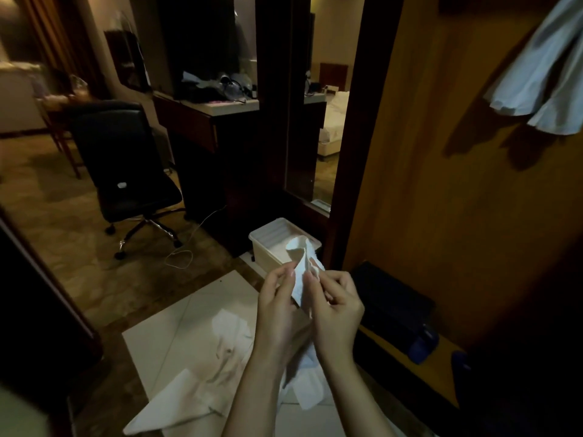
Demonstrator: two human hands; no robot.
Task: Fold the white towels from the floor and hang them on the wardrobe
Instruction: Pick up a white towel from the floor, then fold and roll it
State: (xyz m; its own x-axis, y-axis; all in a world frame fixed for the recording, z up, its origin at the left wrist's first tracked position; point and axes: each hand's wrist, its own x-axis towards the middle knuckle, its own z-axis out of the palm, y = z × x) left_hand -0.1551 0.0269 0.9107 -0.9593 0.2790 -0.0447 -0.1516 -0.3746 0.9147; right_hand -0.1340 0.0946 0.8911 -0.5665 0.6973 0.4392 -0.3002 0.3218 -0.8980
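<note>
Room: dim bedroom, wooden wardrobe (457, 184) on the right, black office chair (126, 165) left.
Floor: pale tiles (176, 329) with crumpled white towels (202, 383).
Hands: left hand (280, 307) and right hand (337, 307) both pinch a white towel (301, 263) held up between them.
Bin: white plastic bin (271, 244) just beyond.

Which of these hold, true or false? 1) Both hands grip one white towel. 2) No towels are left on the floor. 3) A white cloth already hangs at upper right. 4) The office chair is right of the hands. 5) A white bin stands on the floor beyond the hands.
1) True: the left hand and right hand both pinch the white towel.
2) False: another towel on the floor lies on the tiles.
3) True: the hanging cloth is against the wardrobe panel.
4) False: the office chair is to the left.
5) True: the white bin.
</note>
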